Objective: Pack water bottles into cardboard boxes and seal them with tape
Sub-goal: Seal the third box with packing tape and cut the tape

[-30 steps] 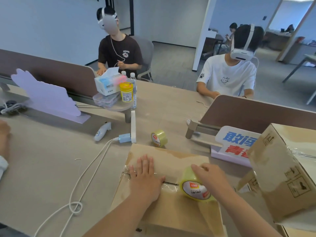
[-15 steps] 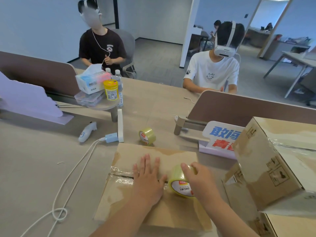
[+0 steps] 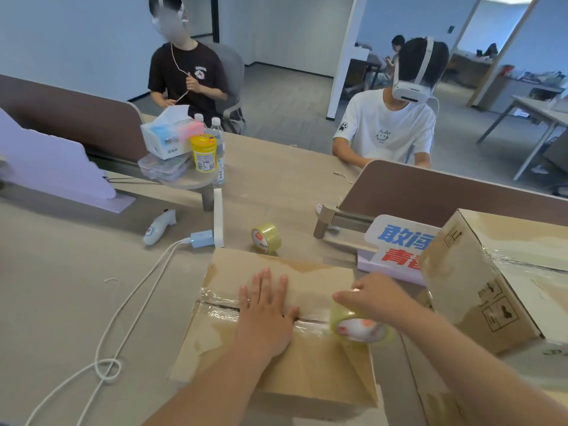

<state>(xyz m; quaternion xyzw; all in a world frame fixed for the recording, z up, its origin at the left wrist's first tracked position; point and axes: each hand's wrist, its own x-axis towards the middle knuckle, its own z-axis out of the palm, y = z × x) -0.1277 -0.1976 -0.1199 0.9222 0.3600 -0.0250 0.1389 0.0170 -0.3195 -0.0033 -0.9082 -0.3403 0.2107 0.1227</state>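
Risk: I judge the strip may wrinkle or drift off the seam, should the flaps spring up under it.
Left hand (image 3: 264, 318): flat, fingers straight, pressing the cardboard box (image 3: 307, 367) across its seam.
Tape roll (image 3: 361, 330): on the box top, at the seam's right end.
Right hand (image 3: 378, 296): fingers curled over the roll — gripping it.

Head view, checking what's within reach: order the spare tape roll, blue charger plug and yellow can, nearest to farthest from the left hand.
1. Spare tape roll, just beyond the box, ahead of the left hand.
2. Blue charger plug, farther ahead-left.
3. Yellow can, far back-left.
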